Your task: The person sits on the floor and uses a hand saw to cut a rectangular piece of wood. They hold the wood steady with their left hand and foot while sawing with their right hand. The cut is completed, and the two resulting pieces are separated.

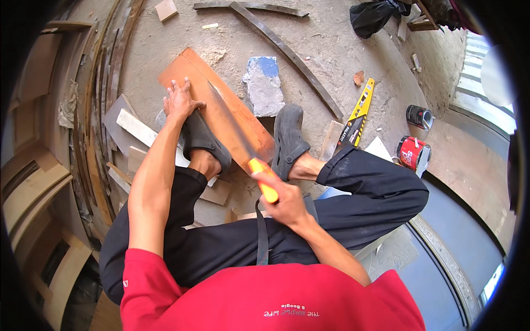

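Note:
A long reddish-brown wooden board (193,71) lies on the dusty concrete floor, running from upper left toward me. My left hand (179,99) presses flat on its left edge, fingers spread, just above my left shoe (204,140). My right hand (281,201) is closed around the orange handle of a hand saw (262,179). Its thin blade (232,124) runs up along the board's length. My right shoe (288,138) rests beside the board's near end.
A grey stone block with a blue patch (263,85) sits right of the board. A yellow spirit level (358,113), two red-and-black cans (414,151), a curved dark strip (298,63), a black bag (375,14) and stacked wood offcuts (130,129) surround me.

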`<control>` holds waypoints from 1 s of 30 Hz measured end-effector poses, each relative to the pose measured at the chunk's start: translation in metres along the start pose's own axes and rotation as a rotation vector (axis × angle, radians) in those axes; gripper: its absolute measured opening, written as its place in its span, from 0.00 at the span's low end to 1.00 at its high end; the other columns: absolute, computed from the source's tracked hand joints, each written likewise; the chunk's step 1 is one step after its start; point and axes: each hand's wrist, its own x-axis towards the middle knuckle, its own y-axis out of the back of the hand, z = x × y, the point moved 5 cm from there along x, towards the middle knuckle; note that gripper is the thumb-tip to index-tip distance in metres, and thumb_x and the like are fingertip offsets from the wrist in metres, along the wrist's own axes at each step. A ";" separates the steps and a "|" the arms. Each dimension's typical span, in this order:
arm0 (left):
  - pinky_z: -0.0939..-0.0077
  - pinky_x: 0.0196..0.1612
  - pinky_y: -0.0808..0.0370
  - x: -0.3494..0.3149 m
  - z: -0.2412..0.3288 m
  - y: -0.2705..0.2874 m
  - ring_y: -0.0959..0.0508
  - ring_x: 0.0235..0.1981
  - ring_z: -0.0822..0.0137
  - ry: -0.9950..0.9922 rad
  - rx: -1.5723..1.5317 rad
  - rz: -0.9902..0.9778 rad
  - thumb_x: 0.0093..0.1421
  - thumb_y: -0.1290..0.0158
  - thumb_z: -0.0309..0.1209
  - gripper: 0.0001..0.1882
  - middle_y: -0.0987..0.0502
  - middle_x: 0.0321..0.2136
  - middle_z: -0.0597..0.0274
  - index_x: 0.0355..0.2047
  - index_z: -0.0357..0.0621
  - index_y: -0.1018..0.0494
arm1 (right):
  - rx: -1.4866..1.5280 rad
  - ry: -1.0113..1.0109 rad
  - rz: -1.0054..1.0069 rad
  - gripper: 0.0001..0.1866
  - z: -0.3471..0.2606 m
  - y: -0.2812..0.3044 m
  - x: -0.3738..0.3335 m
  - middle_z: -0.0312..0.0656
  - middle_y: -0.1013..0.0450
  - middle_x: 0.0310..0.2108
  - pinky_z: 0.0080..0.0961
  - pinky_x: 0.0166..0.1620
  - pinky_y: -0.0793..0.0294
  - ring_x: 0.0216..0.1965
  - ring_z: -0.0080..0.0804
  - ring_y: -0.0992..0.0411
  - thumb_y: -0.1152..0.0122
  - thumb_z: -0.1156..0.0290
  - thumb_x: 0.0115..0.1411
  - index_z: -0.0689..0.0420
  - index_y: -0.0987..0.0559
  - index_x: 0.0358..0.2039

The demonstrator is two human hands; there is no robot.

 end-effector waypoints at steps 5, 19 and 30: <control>0.41 0.70 0.50 -0.019 0.013 0.001 0.50 0.73 0.49 -0.024 0.179 0.030 0.52 0.37 0.53 0.50 0.51 0.72 0.47 0.71 0.55 0.46 | 0.067 -0.142 0.095 0.28 0.004 0.039 0.013 0.48 0.21 0.41 0.29 0.44 0.23 0.37 0.37 0.21 0.36 0.76 0.55 0.60 0.27 0.58; 0.46 0.73 0.69 -0.088 0.077 -0.055 0.58 0.75 0.53 -0.187 0.175 0.179 0.63 0.55 0.57 0.46 0.54 0.72 0.44 0.70 0.34 0.50 | 0.172 -0.078 0.335 0.15 -0.088 0.133 -0.040 0.36 0.26 0.27 0.16 0.29 0.30 0.25 0.17 0.30 0.41 0.76 0.62 0.68 0.24 0.48; 0.46 0.73 0.69 -0.025 0.094 -0.047 0.66 0.75 0.55 -0.353 0.244 -0.013 0.67 0.71 0.65 0.46 0.68 0.74 0.53 0.74 0.47 0.63 | 0.360 -0.206 0.619 0.14 -0.048 0.145 -0.091 0.34 0.34 0.17 0.19 0.20 0.34 0.15 0.18 0.37 0.46 0.80 0.62 0.70 0.26 0.48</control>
